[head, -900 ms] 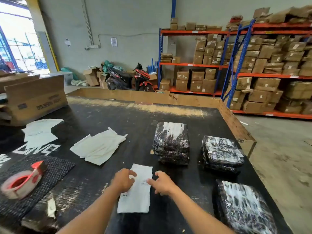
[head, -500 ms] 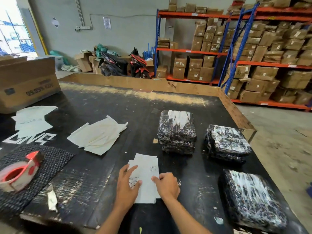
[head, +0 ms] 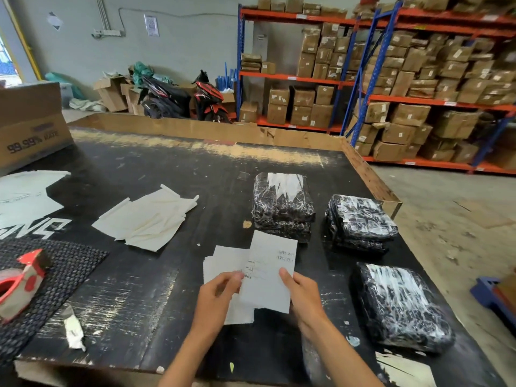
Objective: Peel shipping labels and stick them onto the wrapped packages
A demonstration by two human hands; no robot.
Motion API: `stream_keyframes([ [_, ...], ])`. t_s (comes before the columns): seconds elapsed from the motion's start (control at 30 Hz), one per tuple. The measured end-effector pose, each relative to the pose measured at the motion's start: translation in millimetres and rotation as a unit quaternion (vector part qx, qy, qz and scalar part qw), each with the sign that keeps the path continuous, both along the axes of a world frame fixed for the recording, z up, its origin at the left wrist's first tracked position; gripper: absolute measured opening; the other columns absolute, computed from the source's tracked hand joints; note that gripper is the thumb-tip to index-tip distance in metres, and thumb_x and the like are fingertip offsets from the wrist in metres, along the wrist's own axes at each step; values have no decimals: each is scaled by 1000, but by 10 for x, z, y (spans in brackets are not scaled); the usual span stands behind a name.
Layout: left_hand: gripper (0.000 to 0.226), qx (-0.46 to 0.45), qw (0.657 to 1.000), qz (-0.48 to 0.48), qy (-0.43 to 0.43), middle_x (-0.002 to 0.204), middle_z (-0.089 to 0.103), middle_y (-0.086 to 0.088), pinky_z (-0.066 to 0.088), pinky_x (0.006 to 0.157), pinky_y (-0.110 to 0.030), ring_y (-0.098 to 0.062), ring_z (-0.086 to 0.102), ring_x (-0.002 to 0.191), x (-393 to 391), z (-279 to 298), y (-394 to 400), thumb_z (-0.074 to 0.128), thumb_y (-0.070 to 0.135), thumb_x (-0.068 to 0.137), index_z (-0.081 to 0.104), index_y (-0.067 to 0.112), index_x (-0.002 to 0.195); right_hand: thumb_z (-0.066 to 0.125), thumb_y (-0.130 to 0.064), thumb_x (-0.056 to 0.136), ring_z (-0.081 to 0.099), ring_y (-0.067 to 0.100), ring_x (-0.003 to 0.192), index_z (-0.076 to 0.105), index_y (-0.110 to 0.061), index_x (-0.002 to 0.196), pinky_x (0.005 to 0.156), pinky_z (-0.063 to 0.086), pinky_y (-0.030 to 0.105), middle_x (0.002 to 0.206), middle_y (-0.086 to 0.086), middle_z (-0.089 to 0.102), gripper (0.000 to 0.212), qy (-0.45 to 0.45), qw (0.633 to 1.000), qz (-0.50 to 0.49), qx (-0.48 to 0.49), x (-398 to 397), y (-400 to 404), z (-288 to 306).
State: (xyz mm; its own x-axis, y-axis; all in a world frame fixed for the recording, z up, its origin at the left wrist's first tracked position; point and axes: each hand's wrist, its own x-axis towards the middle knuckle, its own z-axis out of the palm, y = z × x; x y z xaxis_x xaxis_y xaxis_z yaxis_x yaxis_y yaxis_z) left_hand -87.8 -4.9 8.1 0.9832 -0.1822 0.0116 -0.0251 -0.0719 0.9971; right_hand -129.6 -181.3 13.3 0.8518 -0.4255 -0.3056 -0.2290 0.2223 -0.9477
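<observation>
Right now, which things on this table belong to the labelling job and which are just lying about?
For the job: label sheet, label stack, three wrapped packages.

Lying about: tape dispenser, loose backing papers, cardboard box, paper scrap.

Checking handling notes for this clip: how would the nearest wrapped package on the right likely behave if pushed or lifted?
The nearest wrapped package lies flat and wide, so it would probably slide, not roll or tip. Its glossy, wrinkled wrap suggests a somewhat slippery surface. Its rounded edges hint at soft contents that may sag slightly when lifted.

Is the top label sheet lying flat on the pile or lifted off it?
Lifted. The top label sheet is pinched by the left hand and right hand, offset from the pile beneath.
</observation>
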Motion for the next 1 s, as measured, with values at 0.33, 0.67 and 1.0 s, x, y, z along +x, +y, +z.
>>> stream_keyframes([
  [0.33, 12, -164, 979, -75, 101, 85, 76, -17, 57, 71, -26, -18, 68, 71, -290, 232, -102, 69, 5, 86, 76, 6, 96, 56, -18, 102, 75, 25, 96, 74, -12, 100, 81, 60, 41, 103, 6, 79, 19, -54, 992, -106, 29, -161, -95, 445],
  [0.67, 9, -103, 990, -93, 14, 79, 76, -10, 56, 71, -27, -17, 68, 72, -310, 443, -172, 70, 10, 87, 78, 8, 88, 78, -52, 79, 43, 9, 122, 35, -36, 146, 103, 43, 33, 133, -8, 41, 81, 15, 956, -26, -292, -417, -196, 524],
  [1.0, 7, 23, 980, -176, -84, 86, 77, 5, 53, 73, -24, -8, 69, 82, -380, 492, -432, 72, 26, 85, 78, 24, 83, 78, -39, 83, 70, 14, 89, 82, -26, 100, 82, 54, 40, 94, 5, 80, 22, -75, 944, 211, -242, -715, -409, 700],
])
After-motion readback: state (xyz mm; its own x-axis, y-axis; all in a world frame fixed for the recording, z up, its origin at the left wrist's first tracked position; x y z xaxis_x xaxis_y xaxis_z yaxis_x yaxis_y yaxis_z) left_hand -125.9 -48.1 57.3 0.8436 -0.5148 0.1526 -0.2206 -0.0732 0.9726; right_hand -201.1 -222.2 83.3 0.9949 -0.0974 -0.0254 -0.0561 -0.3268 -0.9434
